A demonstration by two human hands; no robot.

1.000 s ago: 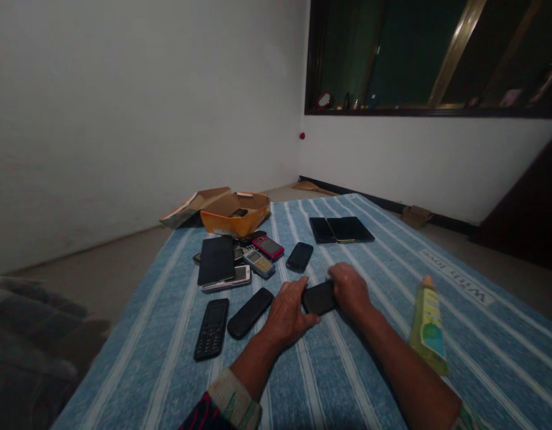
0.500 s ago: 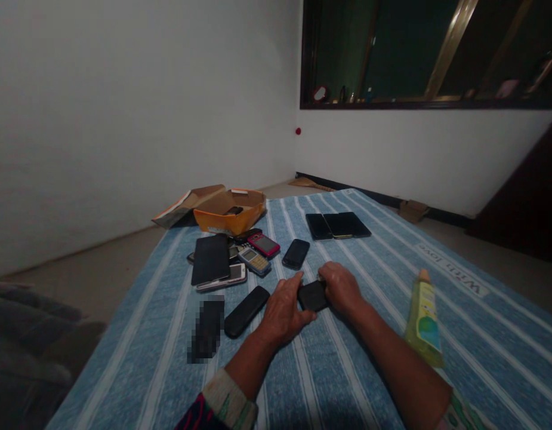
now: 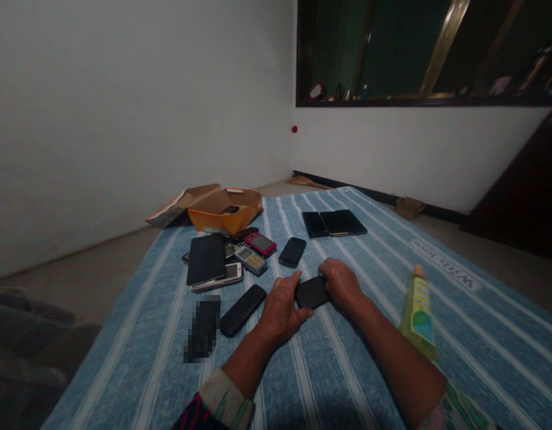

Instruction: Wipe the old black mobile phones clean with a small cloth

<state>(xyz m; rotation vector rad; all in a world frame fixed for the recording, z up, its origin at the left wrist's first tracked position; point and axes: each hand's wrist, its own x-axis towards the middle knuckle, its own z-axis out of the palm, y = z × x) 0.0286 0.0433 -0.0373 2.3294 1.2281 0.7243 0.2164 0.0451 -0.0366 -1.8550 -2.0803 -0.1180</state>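
Note:
A small black mobile phone (image 3: 311,292) is between my two hands, low over the striped cloth. My left hand (image 3: 281,307) grips its left end, with the thumb at the near side and fingers at the far side. At the opposite end, the curled fingers of my right hand (image 3: 342,283) close on the phone's far right corner. Left of my left hand lies a long black phone (image 3: 243,310), with a pixelated dark object (image 3: 203,329) beside it. A dark touchscreen phone (image 3: 292,252) lies just beyond my hands.
Several phones, including a pink-edged one (image 3: 260,243) and a blue-grey keypad phone (image 3: 250,260), are heaped near a black tablet-like slab (image 3: 206,260). Behind them is an open orange carton (image 3: 231,222). Dark flat devices (image 3: 342,223) lie farther back. A yellow-green bottle (image 3: 419,316) lies right.
The view has shifted slightly left across the scene. My right hand has edged away from my left, and a little more of the black phone shows between them.

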